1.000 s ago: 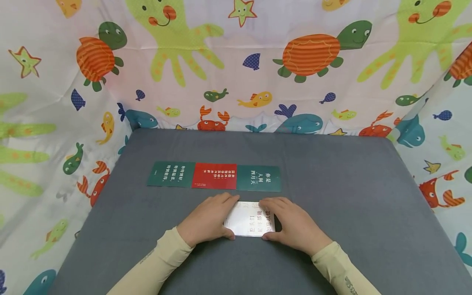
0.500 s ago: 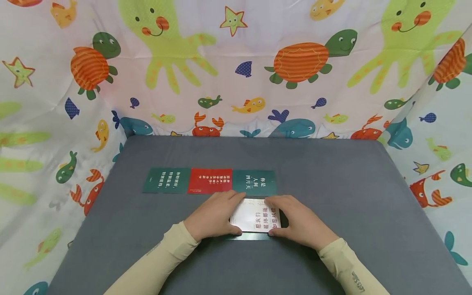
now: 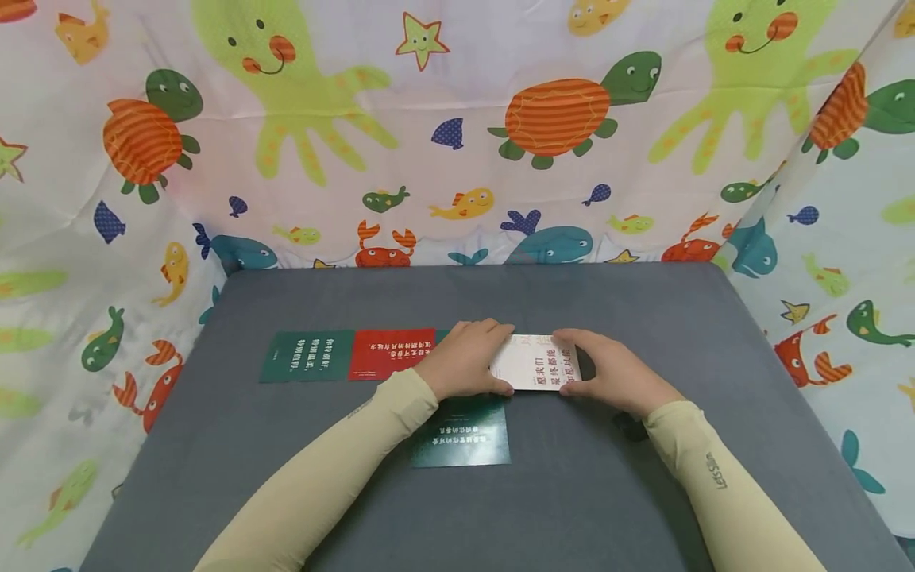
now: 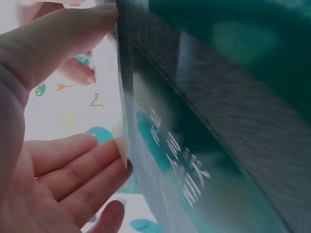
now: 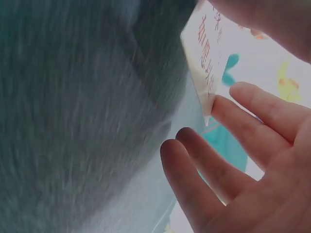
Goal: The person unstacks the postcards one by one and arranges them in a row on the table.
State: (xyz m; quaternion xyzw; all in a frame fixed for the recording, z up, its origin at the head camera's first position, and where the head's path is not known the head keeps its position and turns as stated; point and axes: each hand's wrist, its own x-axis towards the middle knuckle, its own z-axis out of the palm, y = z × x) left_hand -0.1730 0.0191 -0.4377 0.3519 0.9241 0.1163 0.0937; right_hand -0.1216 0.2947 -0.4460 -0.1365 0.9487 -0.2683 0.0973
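Both hands hold a white card [image 3: 538,363] with red writing just above the grey table [image 3: 643,302], at the right end of a row of cards. My left hand [image 3: 465,364] pinches its left edge and my right hand [image 3: 608,372] pinches its right edge. In the left wrist view the thumb and fingers [image 4: 77,165] clamp the white card [image 4: 116,87] over a green card [image 4: 194,179]. The right wrist view shows the white card [image 5: 204,58] with its corner on my fingers [image 5: 252,116]. The row holds a green card [image 3: 307,356] and a red card [image 3: 389,353]. My left hand hides most of a third card.
A dark green card [image 3: 461,433] lies alone on the table under my left forearm. A sea-animal cloth [image 3: 457,135] walls the table at the back and on both sides. Bare grey surface extends to the right of my right hand.
Both hands lifted the white card from the near middle and carried it away and to the right, to the row's end. The dark green card that lay beneath it now shows.
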